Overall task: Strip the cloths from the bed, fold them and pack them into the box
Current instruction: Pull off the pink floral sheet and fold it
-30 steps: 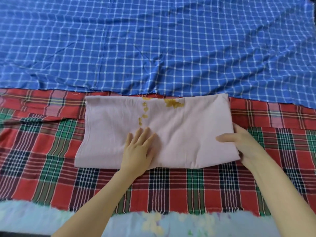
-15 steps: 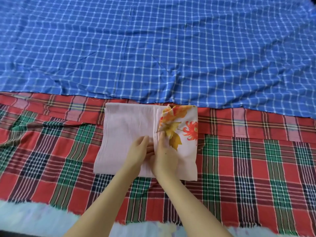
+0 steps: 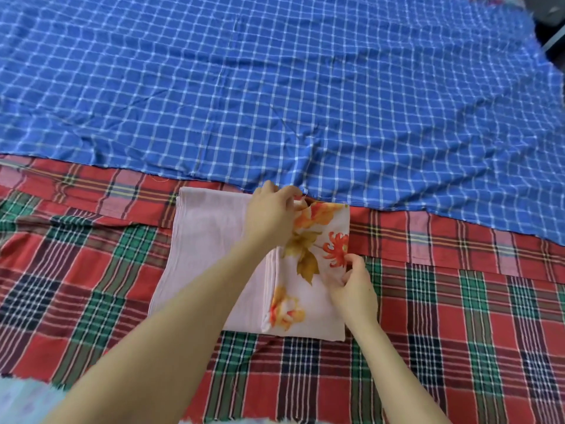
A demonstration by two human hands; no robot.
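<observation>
A pale pink cloth (image 3: 208, 249) with an orange and red flower print lies folded on the red and green plaid cloth (image 3: 458, 316). Its right part is folded over to the left, so the flowered side (image 3: 308, 289) faces up. My left hand (image 3: 272, 212) pinches the far top corner of that folded flap. My right hand (image 3: 354, 286) pinches the flap's right edge about halfway down. A blue checked cloth (image 3: 275, 87) covers the far half of the bed. No box is in view.
A light blue fuzzy cover (image 3: 18, 399) shows along the near edge of the bed. A dark object (image 3: 550, 32) sits beyond the bed's far right corner.
The pink cloth's right part has been folded over to the left, showing the flower print. My left hand moved from the cloth's middle to the far corner, my right hand to the right edge.
</observation>
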